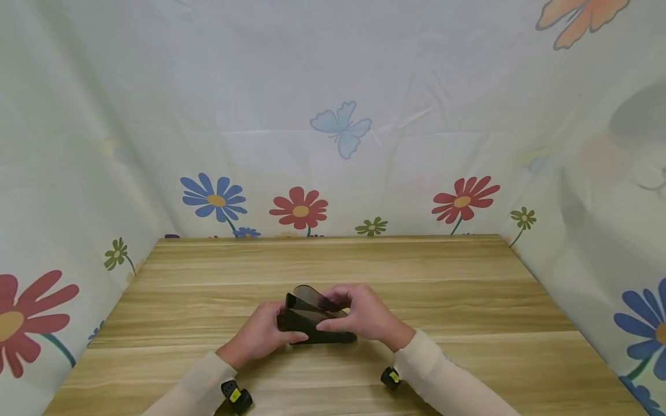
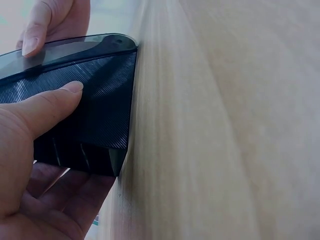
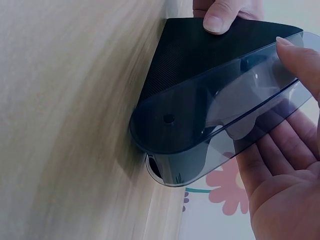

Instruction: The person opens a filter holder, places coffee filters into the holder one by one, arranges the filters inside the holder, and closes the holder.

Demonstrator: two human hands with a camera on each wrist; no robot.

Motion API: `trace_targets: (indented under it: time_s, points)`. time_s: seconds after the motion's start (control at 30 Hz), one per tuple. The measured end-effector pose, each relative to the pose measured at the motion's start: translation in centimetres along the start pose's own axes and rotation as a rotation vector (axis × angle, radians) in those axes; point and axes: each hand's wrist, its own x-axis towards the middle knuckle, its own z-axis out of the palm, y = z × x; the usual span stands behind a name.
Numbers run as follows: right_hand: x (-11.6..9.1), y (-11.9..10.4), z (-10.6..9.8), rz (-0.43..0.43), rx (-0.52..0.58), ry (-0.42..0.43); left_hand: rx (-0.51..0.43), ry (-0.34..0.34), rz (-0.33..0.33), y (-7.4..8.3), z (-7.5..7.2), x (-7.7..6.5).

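A black case (image 1: 333, 337) with a finely ribbed side (image 2: 107, 95) stands on the wooden table, close to its surface. Its smoky see-through cover (image 3: 192, 112) has rounded ends and a small round dot near the low end. In the head view the cover tilts up off the body. My left hand (image 1: 262, 330) grips the body at its left end, thumb along the ribbed side and fingers underneath. With thumb on one side and fingers on the other, my right hand (image 1: 366, 315) holds the cover. What lies inside the case is hidden.
The wood-grained table (image 1: 218, 266) spreads around both hands. A pale curtain (image 1: 250, 115) printed with flowers and butterflies rises behind it and along both sides. Black straps with yellow marks, such as the left wrist strap (image 1: 236, 397), sit on the sleeves.
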Motion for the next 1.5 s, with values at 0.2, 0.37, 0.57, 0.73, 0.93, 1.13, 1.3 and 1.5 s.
trace_targets:
  time_s: [0.2,0.37,0.57,0.73,0.93,1.13,1.3,1.5]
  points:
    - [0.2,-0.2,0.2,0.012,-0.009,-0.001,-0.001,-0.009,-0.015,0.1,-0.1,0.0]
    - [0.3,-0.2,0.5,0.007,-0.027,0.001,-0.014,-0.008,-0.009,0.0,-0.1,0.0]
    - [0.4,-0.1,0.8,0.004,-0.053,-0.005,-0.008,-0.017,-0.015,0.0,-0.2,0.1]
    - [0.4,-0.4,0.9,0.022,-0.065,-0.002,0.001,-0.013,-0.01,-0.1,-0.1,0.2]
    - [0.6,-0.6,1.2,0.034,-0.083,0.011,0.009,-0.003,0.004,-0.2,-0.1,0.2]
    - [0.7,-0.6,1.5,0.035,-0.076,0.021,-0.001,-0.012,0.006,-0.2,-0.2,0.1]
    - [0.7,-0.5,1.5,0.038,-0.087,0.0,-0.002,-0.018,-0.003,-0.3,-0.2,0.1]
    - [0.1,0.5,1.1,0.05,-0.17,-0.066,-0.006,-0.032,-0.006,-0.4,-0.3,0.2]
